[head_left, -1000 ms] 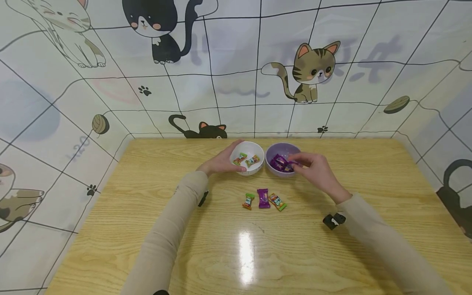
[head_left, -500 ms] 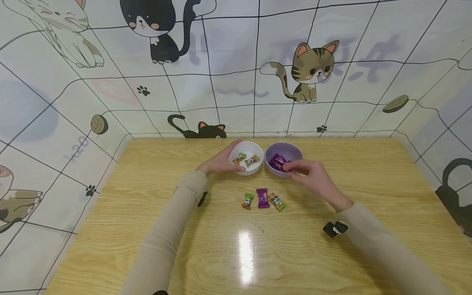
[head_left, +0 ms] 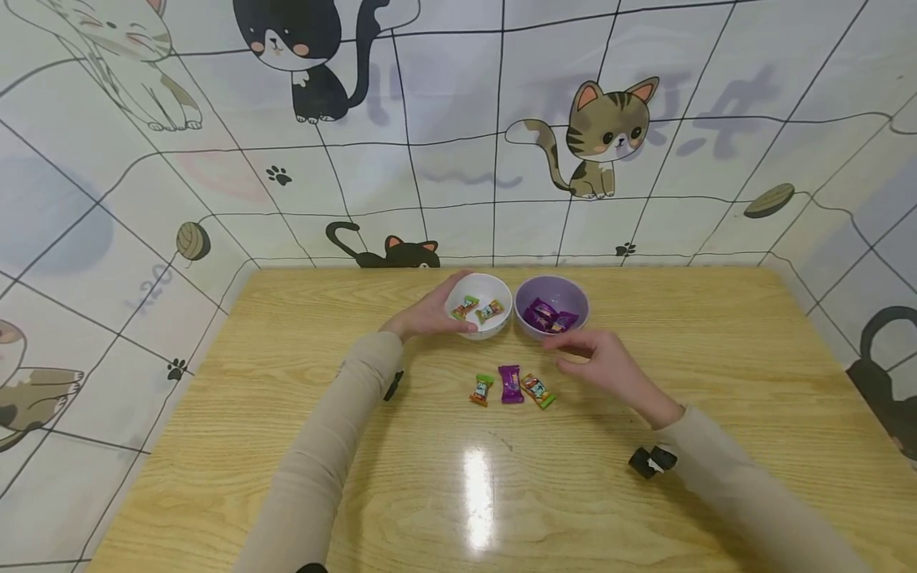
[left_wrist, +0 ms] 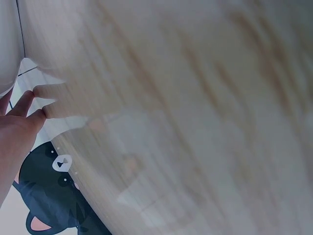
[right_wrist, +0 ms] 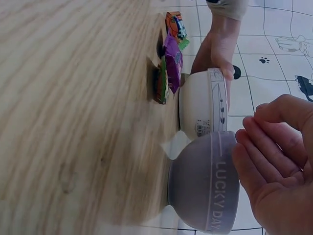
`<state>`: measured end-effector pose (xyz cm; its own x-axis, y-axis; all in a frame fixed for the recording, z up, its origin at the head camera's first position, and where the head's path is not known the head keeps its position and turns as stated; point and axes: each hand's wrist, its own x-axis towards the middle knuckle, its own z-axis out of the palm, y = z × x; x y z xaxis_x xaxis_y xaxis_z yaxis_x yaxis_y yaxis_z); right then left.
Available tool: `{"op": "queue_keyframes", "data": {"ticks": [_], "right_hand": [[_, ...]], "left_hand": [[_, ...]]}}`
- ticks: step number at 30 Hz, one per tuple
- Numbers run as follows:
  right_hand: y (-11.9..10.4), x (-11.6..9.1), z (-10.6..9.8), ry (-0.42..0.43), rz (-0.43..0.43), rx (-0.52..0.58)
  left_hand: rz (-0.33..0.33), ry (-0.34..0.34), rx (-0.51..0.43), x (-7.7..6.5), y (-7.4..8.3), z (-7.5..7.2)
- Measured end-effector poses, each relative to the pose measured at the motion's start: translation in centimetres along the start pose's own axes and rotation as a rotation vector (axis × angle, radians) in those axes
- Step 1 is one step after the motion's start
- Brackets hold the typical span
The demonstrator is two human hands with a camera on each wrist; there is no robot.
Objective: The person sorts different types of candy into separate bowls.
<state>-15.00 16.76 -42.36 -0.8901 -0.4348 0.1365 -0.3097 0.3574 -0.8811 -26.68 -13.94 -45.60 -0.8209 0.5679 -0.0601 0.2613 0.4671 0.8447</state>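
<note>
My left hand [head_left: 428, 312] grips the left side of a white bowl [head_left: 481, 285], its thumb at the front rim. Two orange-and-green wrapped candies lie in that bowl. Beside it stands a purple bowl [head_left: 553, 286], marked "LUCKY DAY" in the right wrist view, with several purple wrapped candies [head_left: 548, 317] inside. My right hand [head_left: 605, 364] hovers at the purple bowl's near rim, fingers loosely bent and holding nothing. In front of the bowls lie a small orange-and-green candy [head_left: 481, 390], a purple candy [head_left: 511, 384] and another orange-and-green candy [head_left: 538, 391].
The bowls stand near the back edge of a wooden table [head_left: 401, 493]. Behind and at both sides rises a white wall covering [head_left: 458, 175] with cartoon cats. A bright light reflection crosses the table's middle.
The right hand lowered a purple candy into the purple bowl, let it go and drew back toward the near rim. The left hand has stayed on the white bowl.
</note>
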Motion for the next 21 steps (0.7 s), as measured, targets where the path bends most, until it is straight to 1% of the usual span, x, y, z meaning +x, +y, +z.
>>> {"op": "queue_keyframes", "data": {"ticks": [7, 11, 14, 21], "right_hand": [[0.7, -0.3, 0.6, -0.099, -0.006, -0.013], [1.2, -0.1, 1.0, -0.155, -0.008, -0.059], [1.5, 0.0, 1.2, -0.188, -0.024, -0.097], [2.1, 0.0, 1.7, -0.231, -0.031, -0.101]], "left_hand": [[0.0, -0.002, -0.009, 0.1, -0.1, 0.0], [-0.002, 0.001, -0.004, 0.0, -0.1, -0.1], [-0.003, 0.002, -0.003, -0.1, -0.1, -0.1], [-0.005, 0.003, 0.007, -0.2, 0.2, -0.1]]}}
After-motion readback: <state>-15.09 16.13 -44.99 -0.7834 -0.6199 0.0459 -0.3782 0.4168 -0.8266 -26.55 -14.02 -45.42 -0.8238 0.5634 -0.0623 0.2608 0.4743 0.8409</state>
